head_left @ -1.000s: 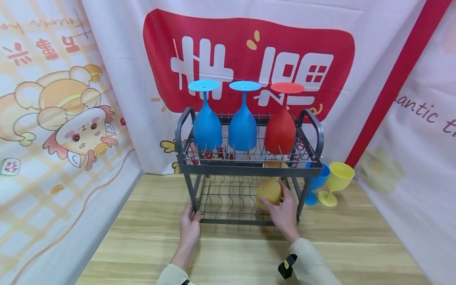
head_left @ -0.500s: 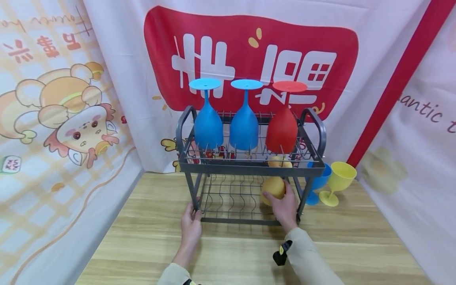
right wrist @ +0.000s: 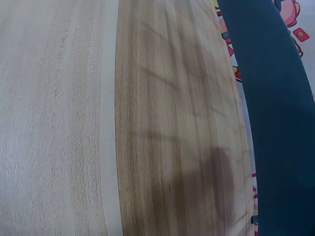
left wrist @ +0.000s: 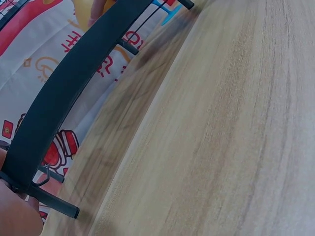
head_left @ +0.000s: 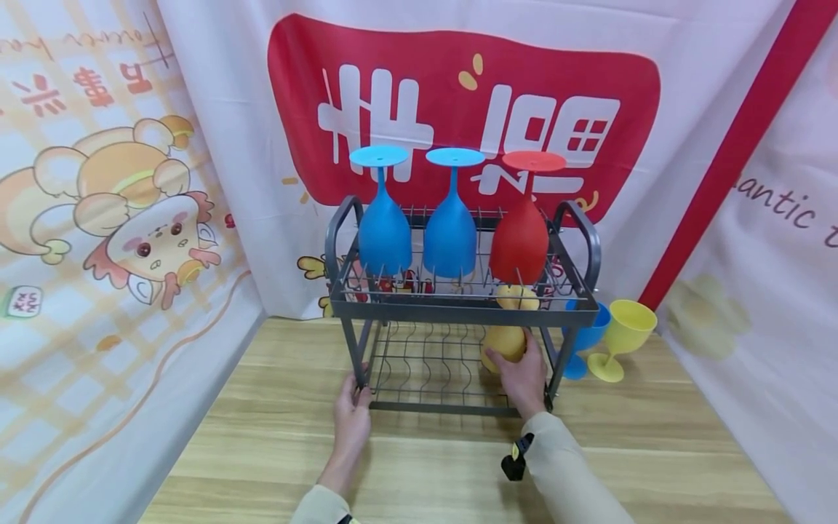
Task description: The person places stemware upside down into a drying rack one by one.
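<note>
A two-tier black dish rack [head_left: 458, 314] stands on the wooden table. My right hand [head_left: 524, 375] grips the bowl of an upside-down yellow goblet [head_left: 503, 348] at the right of the lower tier. The goblet's round foot shows through the upper tier's wires, and its stem is mostly hidden. At the rack's lower left front corner, my left hand [head_left: 352, 415] holds the frame; part of that hand also shows at the left wrist view's edge. On the upper tier, two blue goblets [head_left: 384, 236] and one red goblet [head_left: 520, 247] stand inverted in a row.
To the right of the rack, an upright blue goblet [head_left: 592, 327] is partly behind the rack's post. Beside it stands an upright yellow goblet [head_left: 625, 331]. Printed cloth [head_left: 458, 44] hangs behind the table and along both sides.
The yellow goblet has shifted slightly right and back on the lower tier, with my right hand still gripping it. My left hand stays at the rack's corner.
</note>
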`<state>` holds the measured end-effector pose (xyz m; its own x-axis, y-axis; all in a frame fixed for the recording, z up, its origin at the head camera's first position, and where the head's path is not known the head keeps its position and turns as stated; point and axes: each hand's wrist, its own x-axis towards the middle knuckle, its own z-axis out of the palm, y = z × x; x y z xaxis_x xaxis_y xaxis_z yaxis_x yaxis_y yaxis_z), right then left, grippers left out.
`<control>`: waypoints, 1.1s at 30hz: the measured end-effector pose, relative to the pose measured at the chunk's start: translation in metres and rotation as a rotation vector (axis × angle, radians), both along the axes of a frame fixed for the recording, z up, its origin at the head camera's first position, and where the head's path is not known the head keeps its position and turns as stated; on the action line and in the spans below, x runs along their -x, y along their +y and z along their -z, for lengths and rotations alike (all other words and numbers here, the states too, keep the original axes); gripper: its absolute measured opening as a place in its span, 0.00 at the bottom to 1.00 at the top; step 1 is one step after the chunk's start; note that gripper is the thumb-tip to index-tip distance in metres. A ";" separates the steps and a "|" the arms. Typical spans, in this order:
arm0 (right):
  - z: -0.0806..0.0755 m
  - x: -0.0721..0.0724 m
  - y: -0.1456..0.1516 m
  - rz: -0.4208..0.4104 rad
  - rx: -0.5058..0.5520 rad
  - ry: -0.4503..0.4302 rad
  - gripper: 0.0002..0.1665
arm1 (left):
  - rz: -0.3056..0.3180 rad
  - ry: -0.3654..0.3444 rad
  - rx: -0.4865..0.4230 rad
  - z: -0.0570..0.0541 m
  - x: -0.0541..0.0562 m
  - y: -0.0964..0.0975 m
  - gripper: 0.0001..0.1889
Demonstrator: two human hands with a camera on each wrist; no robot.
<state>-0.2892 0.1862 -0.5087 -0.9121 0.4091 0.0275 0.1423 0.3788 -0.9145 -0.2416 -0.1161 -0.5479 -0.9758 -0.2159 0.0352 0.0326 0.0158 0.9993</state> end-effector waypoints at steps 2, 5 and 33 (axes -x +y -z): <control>0.000 0.000 0.000 -0.005 -0.001 0.003 0.55 | 0.005 -0.002 0.001 0.000 -0.001 0.000 0.27; 0.000 0.001 -0.001 -0.005 -0.009 0.008 0.55 | 0.010 -0.002 -0.001 0.000 -0.001 0.000 0.27; 0.004 -0.011 -0.006 0.091 -0.034 0.152 0.52 | -0.005 0.015 0.019 0.003 -0.001 -0.001 0.27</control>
<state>-0.2780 0.1801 -0.5122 -0.8555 0.4864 0.1776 0.0385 0.4018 -0.9149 -0.2406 -0.1166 -0.5511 -0.9741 -0.2195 0.0543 0.0479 0.0347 0.9982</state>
